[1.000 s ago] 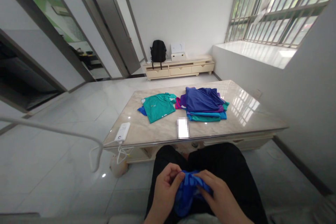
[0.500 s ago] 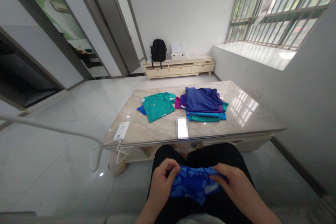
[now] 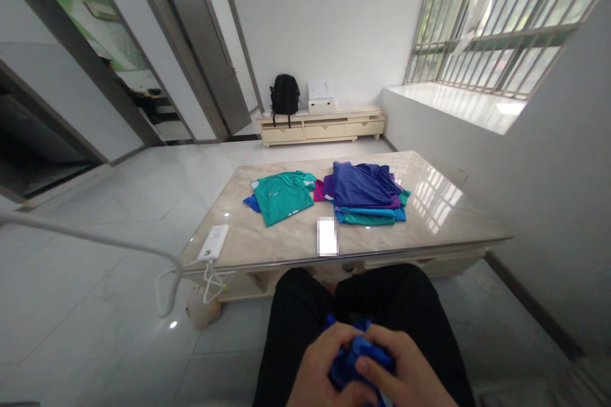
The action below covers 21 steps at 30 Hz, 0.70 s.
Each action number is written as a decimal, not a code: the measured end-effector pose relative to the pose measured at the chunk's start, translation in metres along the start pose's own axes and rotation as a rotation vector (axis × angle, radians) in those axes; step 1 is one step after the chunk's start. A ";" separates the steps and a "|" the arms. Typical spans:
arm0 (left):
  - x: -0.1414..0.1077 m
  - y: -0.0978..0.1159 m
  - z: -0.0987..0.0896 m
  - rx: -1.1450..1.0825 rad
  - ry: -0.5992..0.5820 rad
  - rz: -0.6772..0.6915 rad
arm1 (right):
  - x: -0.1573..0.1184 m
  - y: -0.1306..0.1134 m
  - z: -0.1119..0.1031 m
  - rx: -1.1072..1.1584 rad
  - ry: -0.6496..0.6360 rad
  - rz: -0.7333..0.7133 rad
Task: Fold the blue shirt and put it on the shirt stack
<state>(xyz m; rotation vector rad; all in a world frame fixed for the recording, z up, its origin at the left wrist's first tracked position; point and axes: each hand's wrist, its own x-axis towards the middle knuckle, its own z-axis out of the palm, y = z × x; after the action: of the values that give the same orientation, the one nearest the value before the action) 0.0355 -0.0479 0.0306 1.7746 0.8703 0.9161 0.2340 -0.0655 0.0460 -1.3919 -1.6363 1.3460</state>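
Note:
A piece of blue patterned cloth (image 3: 365,348), bunched up small, is held over my lap. My left hand (image 3: 327,359) wraps round it from the left, fingers closed. From the other side my right hand (image 3: 398,362) grips the same cloth, its thumb pressed on the front. The two hands meet at the top of the bundle and cover much of it, so what kind of garment it is does not show. On the table ahead lies a teal shirt (image 3: 284,197) on top of something blue. To its right is a stack of folded clothes with navy shorts (image 3: 365,183) on top.
The marble-topped table (image 3: 267,248) stands in front of my knees. A white pixelated patch (image 3: 327,236) covers something near its front edge. A white power strip (image 3: 214,243) with cables lies at the left corner. A black backpack (image 3: 285,95) sits on the low cabinet (image 3: 329,131).
My hands have come together from either side. The blue cloth, stretched out between them before, is now crumpled into a bundle.

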 end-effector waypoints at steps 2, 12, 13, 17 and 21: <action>0.001 0.003 0.002 0.032 -0.011 -0.036 | 0.001 0.003 0.002 0.009 -0.012 -0.028; 0.009 0.015 -0.023 0.101 0.080 -0.165 | 0.005 0.013 -0.022 -0.280 0.059 -0.023; 0.008 0.015 -0.023 0.097 0.085 -0.167 | 0.006 0.019 -0.025 -0.324 0.090 -0.021; 0.004 0.010 -0.021 0.066 0.161 -0.173 | 0.013 0.050 -0.040 -0.440 0.211 -0.038; 0.002 0.003 -0.029 0.018 0.358 -0.190 | 0.016 0.075 -0.064 -0.511 0.353 -0.052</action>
<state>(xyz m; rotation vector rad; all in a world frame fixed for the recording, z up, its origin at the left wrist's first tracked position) 0.0118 -0.0356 0.0425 1.5336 1.2555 1.1192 0.3131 -0.0348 -0.0072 -1.7387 -1.8175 0.6155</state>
